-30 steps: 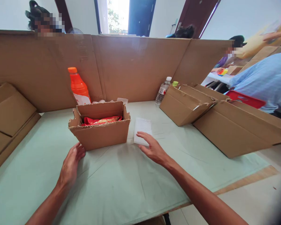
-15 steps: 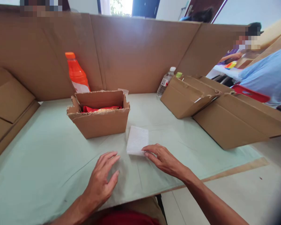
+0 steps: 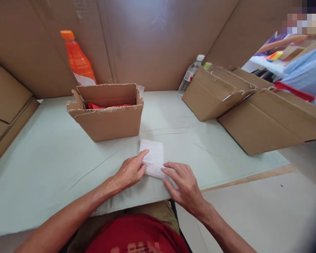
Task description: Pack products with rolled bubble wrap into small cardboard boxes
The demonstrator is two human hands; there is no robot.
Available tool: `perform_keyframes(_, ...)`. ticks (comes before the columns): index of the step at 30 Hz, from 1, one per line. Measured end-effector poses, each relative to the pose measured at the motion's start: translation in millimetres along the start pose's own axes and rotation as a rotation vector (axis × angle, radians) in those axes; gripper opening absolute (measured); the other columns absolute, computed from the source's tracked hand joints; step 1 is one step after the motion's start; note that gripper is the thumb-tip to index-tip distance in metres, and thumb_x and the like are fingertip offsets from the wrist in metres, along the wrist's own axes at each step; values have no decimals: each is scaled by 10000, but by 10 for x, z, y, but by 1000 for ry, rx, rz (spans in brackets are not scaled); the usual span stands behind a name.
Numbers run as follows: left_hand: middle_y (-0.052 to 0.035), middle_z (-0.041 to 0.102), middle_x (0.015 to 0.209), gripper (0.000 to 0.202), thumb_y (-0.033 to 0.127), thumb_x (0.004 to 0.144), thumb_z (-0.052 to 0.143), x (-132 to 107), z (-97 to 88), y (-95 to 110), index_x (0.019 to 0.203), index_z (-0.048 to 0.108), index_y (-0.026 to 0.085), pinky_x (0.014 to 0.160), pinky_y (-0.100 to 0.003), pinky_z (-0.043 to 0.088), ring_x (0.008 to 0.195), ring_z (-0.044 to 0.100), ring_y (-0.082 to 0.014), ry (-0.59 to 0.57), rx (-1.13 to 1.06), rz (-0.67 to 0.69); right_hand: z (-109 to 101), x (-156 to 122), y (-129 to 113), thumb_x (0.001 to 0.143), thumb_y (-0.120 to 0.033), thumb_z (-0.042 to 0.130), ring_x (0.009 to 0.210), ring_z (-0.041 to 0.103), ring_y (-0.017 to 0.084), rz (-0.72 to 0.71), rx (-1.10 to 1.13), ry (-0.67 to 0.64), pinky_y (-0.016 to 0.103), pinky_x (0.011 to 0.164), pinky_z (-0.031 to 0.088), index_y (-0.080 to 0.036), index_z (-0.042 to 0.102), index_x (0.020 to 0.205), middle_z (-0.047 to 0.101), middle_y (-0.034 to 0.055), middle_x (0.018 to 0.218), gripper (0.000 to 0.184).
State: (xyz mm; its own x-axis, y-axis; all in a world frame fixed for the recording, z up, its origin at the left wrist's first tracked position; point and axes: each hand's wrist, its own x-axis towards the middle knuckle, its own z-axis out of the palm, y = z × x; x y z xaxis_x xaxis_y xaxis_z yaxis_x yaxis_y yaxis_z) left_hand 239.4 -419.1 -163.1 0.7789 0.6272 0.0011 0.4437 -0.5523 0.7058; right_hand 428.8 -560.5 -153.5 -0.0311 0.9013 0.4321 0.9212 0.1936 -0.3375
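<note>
**Worktop** [image 3: 42,158]: pale green covering, creased, fenced at the back by a tall cardboard screen [image 3: 158,42]. Clock directions are read from the white padded sheet as dial centre.

1. Flattened cardboard stack [image 3: 5,105]: far left edge, nine o'clock, well apart from the sheet.
2. Orange bottle [image 3: 77,59]: orange cap, upright against the screen at ten o'clock, just behind the open box.
3. Open cardboard box [image 3: 105,119]: ragged flaps, eleven o'clock, near the sheet but apart from it. A red packet [image 3: 105,105] lies inside, mostly hidden by the front wall.
4. Left hand [image 3: 130,172]: eight o'clock. The fingers are loosely extended, with the forefinger laid along the sheet's left edge. Nothing is gripped.
5. White padded sheet [image 3: 154,158]: bubble-textured, lying flat near the worktop's front edge, between the two hands.
6. Right hand [image 3: 184,184]: five o'clock. It is palm down with the fingers spread, and the tips rest on the sheet's near right corner. It is not closed round it.
7. Clear water bottle [image 3: 191,75]: white cap, one o'clock, by the screen. A green cap [image 3: 207,65] shows just beside it; what is under the cap is hidden.
8. Smaller carton [image 3: 216,93] and larger carton [image 3: 268,119]: brown, tipped over, touching each other, two o'clock.
9. Pale blue garment [image 3: 305,70] of another person: far right, beyond the cartons.
</note>
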Motion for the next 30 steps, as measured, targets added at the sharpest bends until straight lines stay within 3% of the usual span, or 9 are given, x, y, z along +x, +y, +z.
perform_keyframes(6, -162, 623, 1309, 463, 237, 902, 557, -166, -10, 38, 1360, 555, 172, 981, -458, 503, 1158, 608, -291, 239, 133, 185, 196, 114, 39, 965, -172, 518, 1058, 664, 278, -74, 47, -146, 454, 892, 495, -220, 679, 1190, 728, 110, 1209, 280)
perform_keyframes(10, -128, 688, 1203, 434, 201, 905, 579, -405, -85, 73, 1338, 559, 187, 975, -456, 494, 1107, 627, -267, 198, 102, 356, 129, 158, 39, 1010, -249, 481, 989, 703, 241, 61, 303, -237, 405, 879, 525, -238, 678, 1224, 764, 74, 1123, 291)
perform_keyframes(13, -70, 738, 1017, 426, 151, 920, 526, -437, -84, 54, 1343, 549, 199, 883, -379, 533, 915, 671, -204, 174, -3, 251, 55, 143, -15, 1016, -302, 492, 978, 716, 211, 165, 442, -324, 347, 847, 556, -258, 676, 1223, 761, 45, 1139, 280)
perform_keyframes(15, -74, 737, 1031, 413, 169, 913, 539, -368, -53, 23, 1324, 566, 197, 866, -371, 542, 886, 674, -202, 178, -1, 160, 33, 119, -57, 1007, -305, 510, 1012, 702, 231, 153, 337, -209, 373, 862, 546, -242, 677, 1206, 749, 71, 1147, 267)
perform_keyframes(18, -98, 708, 1053, 395, 185, 905, 535, -228, -15, -1, 1296, 590, 174, 858, -407, 542, 888, 657, -227, 183, 93, 87, 38, 85, -109, 975, -288, 573, 1068, 652, 288, 6, 46, 4, 446, 888, 497, -193, 673, 1183, 709, 138, 1186, 250)
perform_keyframes(21, -98, 659, 1046, 381, 240, 915, 537, -182, -27, 28, 1287, 588, 175, 817, -403, 539, 887, 632, -232, 211, 77, 22, 95, 94, -117, 957, -253, 597, 1008, 647, 290, -136, -71, -56, 448, 846, 482, -181, 666, 1161, 715, 134, 1158, 227)
perform_keyframes(25, -113, 610, 1175, 523, 369, 919, 572, -329, -49, 86, 1405, 467, 209, 711, -317, 519, 957, 615, -217, 265, -332, -182, 222, 157, -69, 982, -222, 560, 926, 679, 252, -40, 56, -11, 408, 805, 508, -185, 665, 1145, 752, 105, 1059, 197)
perform_keyframes(27, -136, 574, 1269, 672, 375, 872, 626, -419, -30, 108, 1468, 369, 203, 811, -343, 520, 1034, 610, -222, 279, -593, -273, 254, 181, -72, 987, -268, 564, 938, 695, 241, 80, 210, 13, 393, 836, 530, -202, 674, 1144, 760, 94, 1043, 203)
perform_keyframes(30, -123, 584, 1210, 847, 353, 776, 693, -474, 4, 153, 1498, 293, 163, 912, -362, 490, 1036, 602, -216, 250, -907, -347, 232, 196, -118, 975, -323, 570, 954, 706, 224, 242, 491, -140, 356, 858, 555, -226, 697, 1123, 763, 69, 1051, 218)
